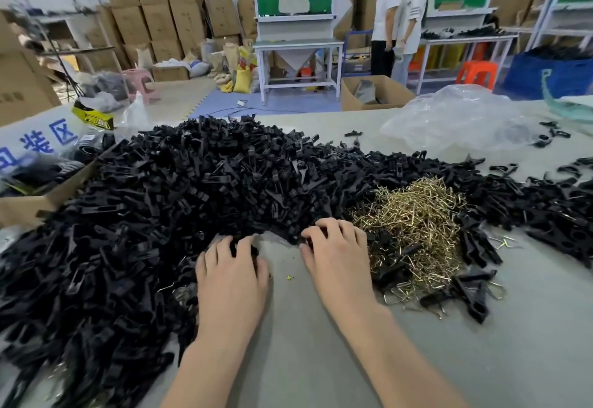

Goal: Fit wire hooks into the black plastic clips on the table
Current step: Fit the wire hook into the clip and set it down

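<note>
Step in hand, by my read: pick-up stage, i.e. getting a clip out of the heap before any hook goes in. No clip w/ a hook part-fitted showed between the hands, so I judged fitting not yet begun for this piece.

Both hands sat at the near edge of the clips [160,199], a big black heap covering most of the table [305,359]. Left hand [232,274] lay palm down, fingers bent & spread, tips pushed in among the clips. Right hand [337,257] was near it, also palm down, fingers curled over the heap's edge w/ sth black under the tips. Whether either hand actually gripped a clip or only raked at the heap, I couldn't tell, as the fingers hid the contact. Neither seemed to hold a hook.

Hooks [414,215], brass-coloured wire, lay in 1 tangled mound just right of the right hand, ringed by clips, w/ a few strays at its near side.

Next move prob. calls for 1 clip singled out, turned so its slot is reachable & held firm in 1 hand. The other hand, likely the right as it's nearest, would tease 1 hook free of the tangle w/o dragging others along. Then line up the wire end w/ the slot & press in.
</note>
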